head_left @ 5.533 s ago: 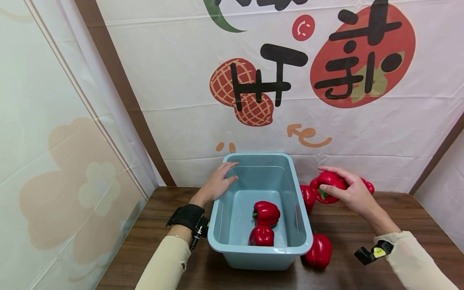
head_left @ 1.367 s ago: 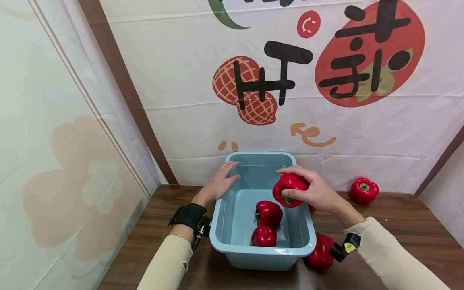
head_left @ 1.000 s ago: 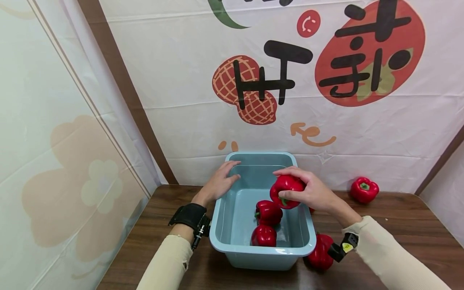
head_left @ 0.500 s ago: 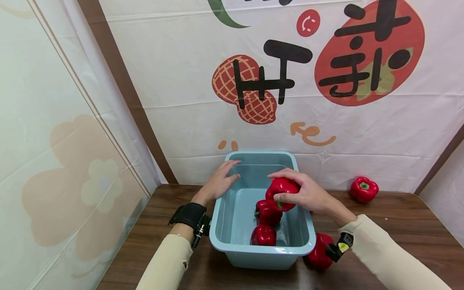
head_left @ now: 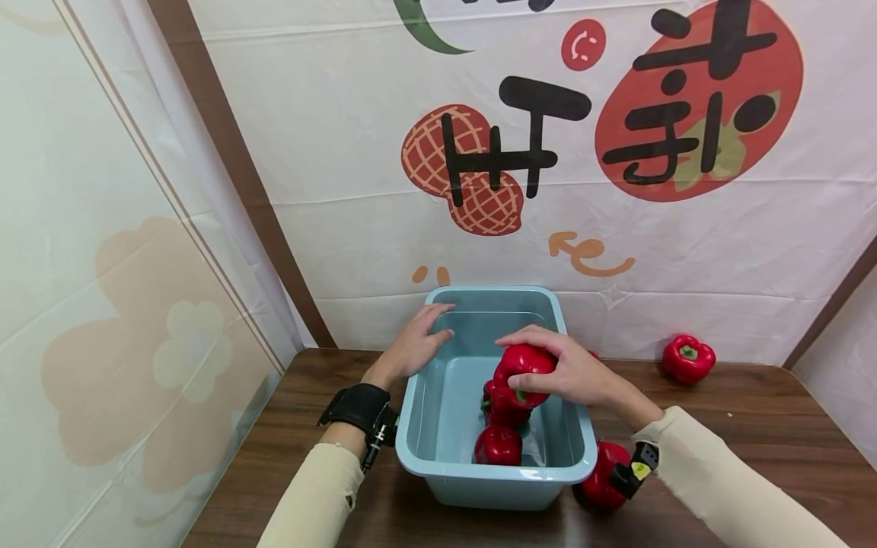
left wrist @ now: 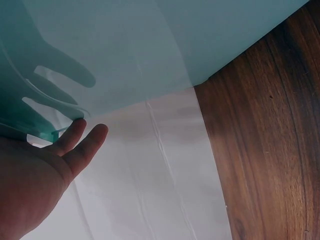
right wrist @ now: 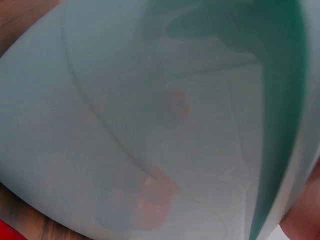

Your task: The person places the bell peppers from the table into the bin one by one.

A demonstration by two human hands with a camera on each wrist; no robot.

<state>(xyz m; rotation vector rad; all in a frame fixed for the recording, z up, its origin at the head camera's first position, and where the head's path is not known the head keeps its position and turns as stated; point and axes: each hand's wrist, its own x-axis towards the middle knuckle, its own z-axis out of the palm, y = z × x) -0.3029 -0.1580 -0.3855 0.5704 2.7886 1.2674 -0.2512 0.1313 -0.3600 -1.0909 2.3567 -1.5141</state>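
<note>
A light blue plastic tub stands on the wooden table. My right hand grips a red bell pepper inside the tub, just above another red pepper. A third pepper lies at the tub's near end. My left hand rests with straight fingers on the tub's far left rim; the left wrist view shows those fingers against the tub wall. The right wrist view is filled by the tub's blurred wall.
One red pepper lies by the back wall at the right. Another sits on the table against the tub's right near corner, partly behind my right sleeve. A printed cloth backdrop closes off the back and the left side.
My right hand has carried the pepper from the table at the right over the tub's rim and lowered it leftward into the tub. The left hand has stayed on the rim.
</note>
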